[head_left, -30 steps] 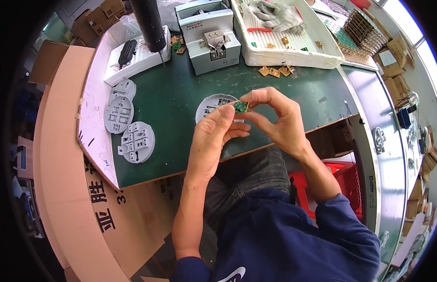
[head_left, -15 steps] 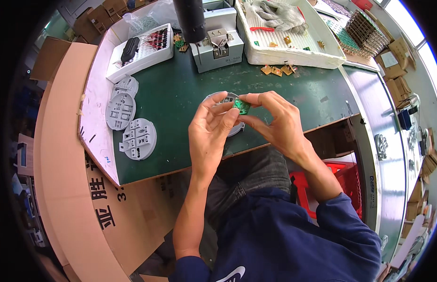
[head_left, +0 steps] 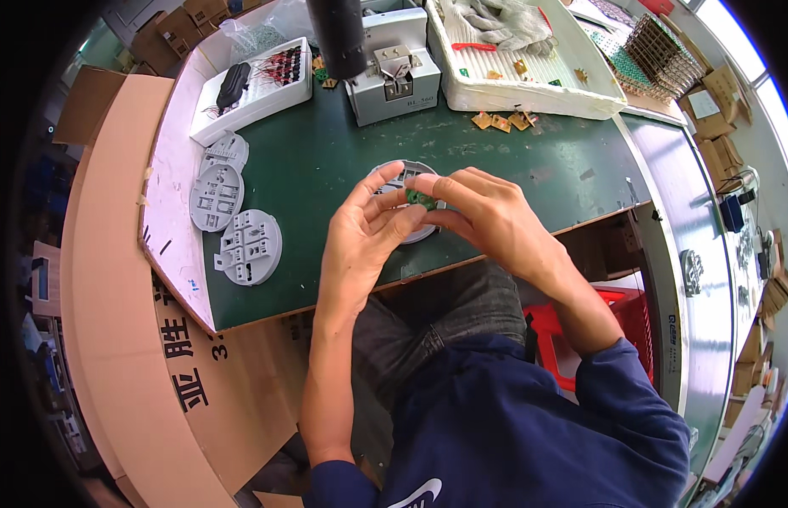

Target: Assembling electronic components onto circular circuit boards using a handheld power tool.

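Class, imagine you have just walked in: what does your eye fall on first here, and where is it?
First, the small green circuit board held between the left hand and right hand, over a round grey piece on the green table. Next, the dark cylinder at the top edge, partly hiding a grey metal machine. Then three more round grey pieces at the table's left.

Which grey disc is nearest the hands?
The grey disc partly hidden behind the left hand, right hand and green board. The other three grey discs cluster at the bench's left side, away from both hands.
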